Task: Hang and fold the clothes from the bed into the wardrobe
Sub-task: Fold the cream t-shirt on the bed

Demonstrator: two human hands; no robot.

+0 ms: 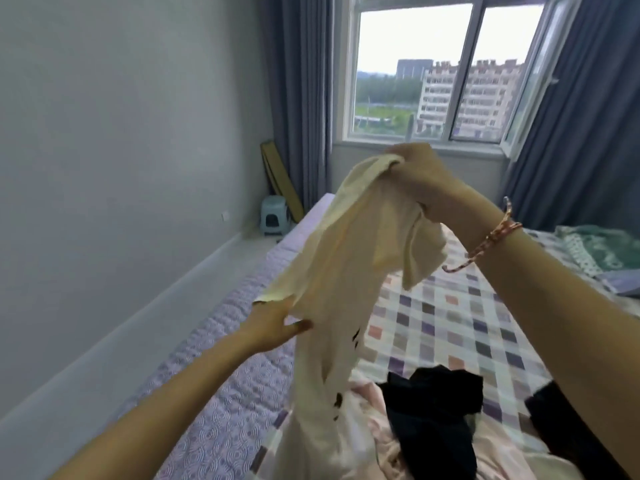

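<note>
A cream-yellow garment [349, 258] with small dark marks hangs in the air over the bed [460, 320]. My right hand [419, 178] is raised high and grips its bunched top. Lower and to the left, my left hand [273, 323] pinches an edge of the same garment. A patterned hanger [491, 240] hangs from my right wrist. A pile of clothes lies near me on the bed: a black garment [433, 407] on top of a pale pink one [374, 420]. The wardrobe is not in view.
The bed has a checked cover and a lilac quilted edge [221, 393] along the left. A narrow floor strip runs beside the grey wall. A small plastic stool [273, 216] stands in the far corner by the curtains. Green bedding [602, 251] lies at the far right.
</note>
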